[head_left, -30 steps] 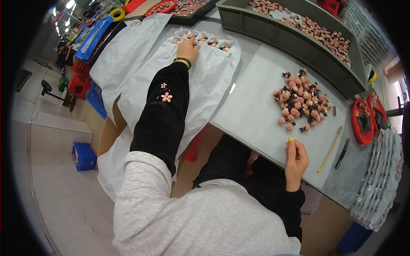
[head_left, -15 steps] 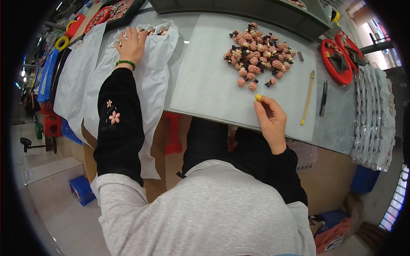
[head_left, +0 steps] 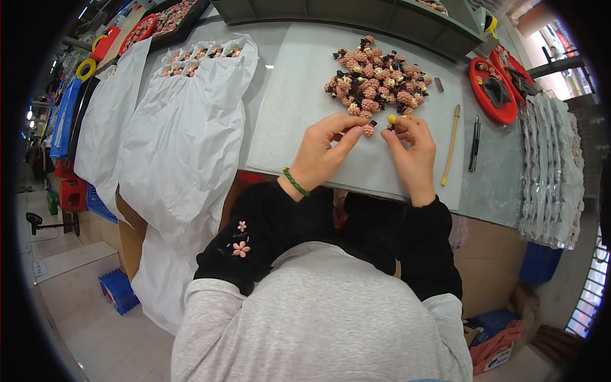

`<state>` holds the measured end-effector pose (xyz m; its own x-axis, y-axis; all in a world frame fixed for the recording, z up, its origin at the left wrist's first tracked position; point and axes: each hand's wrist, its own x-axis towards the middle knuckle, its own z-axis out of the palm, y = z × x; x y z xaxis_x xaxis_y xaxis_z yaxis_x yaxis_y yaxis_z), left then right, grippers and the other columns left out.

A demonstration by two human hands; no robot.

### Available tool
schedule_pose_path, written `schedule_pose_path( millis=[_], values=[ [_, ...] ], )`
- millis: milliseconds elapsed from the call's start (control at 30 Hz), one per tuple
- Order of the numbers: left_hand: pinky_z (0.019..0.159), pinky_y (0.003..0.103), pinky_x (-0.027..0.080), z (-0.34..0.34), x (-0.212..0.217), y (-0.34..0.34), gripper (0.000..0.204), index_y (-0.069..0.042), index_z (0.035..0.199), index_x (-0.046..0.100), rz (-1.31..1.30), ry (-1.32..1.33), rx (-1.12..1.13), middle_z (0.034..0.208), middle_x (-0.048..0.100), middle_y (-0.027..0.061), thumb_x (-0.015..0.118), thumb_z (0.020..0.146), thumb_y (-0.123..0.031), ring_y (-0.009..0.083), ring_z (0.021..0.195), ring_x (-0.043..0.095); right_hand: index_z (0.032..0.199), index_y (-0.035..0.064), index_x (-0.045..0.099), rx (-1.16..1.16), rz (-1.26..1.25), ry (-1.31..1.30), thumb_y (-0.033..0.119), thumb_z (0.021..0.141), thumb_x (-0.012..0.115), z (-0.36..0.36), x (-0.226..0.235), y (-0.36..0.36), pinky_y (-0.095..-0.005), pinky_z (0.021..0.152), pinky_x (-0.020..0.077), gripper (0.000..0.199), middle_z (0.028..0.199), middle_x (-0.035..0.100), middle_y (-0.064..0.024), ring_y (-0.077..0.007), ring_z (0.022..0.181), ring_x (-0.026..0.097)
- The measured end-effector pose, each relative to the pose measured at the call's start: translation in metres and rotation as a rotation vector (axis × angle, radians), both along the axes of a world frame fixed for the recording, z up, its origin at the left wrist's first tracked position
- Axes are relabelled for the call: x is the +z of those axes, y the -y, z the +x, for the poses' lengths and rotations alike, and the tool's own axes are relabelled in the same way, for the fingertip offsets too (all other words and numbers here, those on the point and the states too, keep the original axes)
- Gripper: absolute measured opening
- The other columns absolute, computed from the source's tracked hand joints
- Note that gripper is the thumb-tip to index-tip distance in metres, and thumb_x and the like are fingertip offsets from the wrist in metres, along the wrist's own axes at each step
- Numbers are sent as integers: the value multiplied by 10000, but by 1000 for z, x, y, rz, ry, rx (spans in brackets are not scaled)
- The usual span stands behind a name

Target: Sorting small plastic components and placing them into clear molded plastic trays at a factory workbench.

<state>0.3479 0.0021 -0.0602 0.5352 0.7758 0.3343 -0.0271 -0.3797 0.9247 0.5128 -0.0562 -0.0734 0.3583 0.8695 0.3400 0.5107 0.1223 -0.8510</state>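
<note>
Just in front of a pile of small pink, knobbly figurines (head_left: 382,79) with dark and cream parts, my two hands face each other over the white padded sheet (head_left: 286,121). My left hand (head_left: 321,149), with a green braided bracelet at the wrist, pinches one pink figurine (head_left: 368,130) with a dark top between thumb and fingertips. A short gap separates it from my right hand (head_left: 414,153). A yellow finger cover (head_left: 391,119) is on the right index finger. Thumb and fingers there close around something small and dark, mostly hidden.
Thin white wrapping sheets (head_left: 184,114) drape off the table's left side, with rows of figurines (head_left: 203,54) at their far end. To the right lie a yellow stick (head_left: 451,146), a black pen (head_left: 475,143) and red trays (head_left: 493,92). A grey-green crate (head_left: 356,16) borders the far edge.
My left hand has come from the wrapped rows at left to the middle and now pinches a figurine. My right hand has moved slightly forward. The rows at left are now uncovered to view.
</note>
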Motion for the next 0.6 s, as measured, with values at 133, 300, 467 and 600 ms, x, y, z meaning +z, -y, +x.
schedule_pose_path(
  millis=[133,300,467,600],
  values=[
    [554,176,377,11,-10,8,252,5,1070,551,-396,118,-43,789,483,-3,457,882,-135,50,621,449,1028,-38,519,255,42,-719,41,789,586,-23,6,13,-252,738,459,260,965,550,-81,-130,807,545],
    [581,188,397,11,-24,7,247,7,1058,554,-478,207,-79,829,532,16,476,874,-139,56,654,479,1067,-62,477,199,49,-716,22,803,564,-40,-10,16,-245,757,457,291,967,553,-95,-140,834,552],
    [658,206,430,7,-32,4,246,20,1067,537,-553,314,-117,941,572,58,507,850,-92,76,733,523,1045,-65,483,107,104,-602,-28,771,574,-47,-22,17,-231,748,469,291,969,518,-91,-147,874,539],
    [748,238,451,7,-30,4,259,34,1083,516,-554,414,-140,1010,576,92,504,840,-56,121,868,547,1032,-57,493,38,209,-473,-57,754,569,-47,-25,15,-235,732,475,288,961,520,-98,-150,849,546]
  ],
)
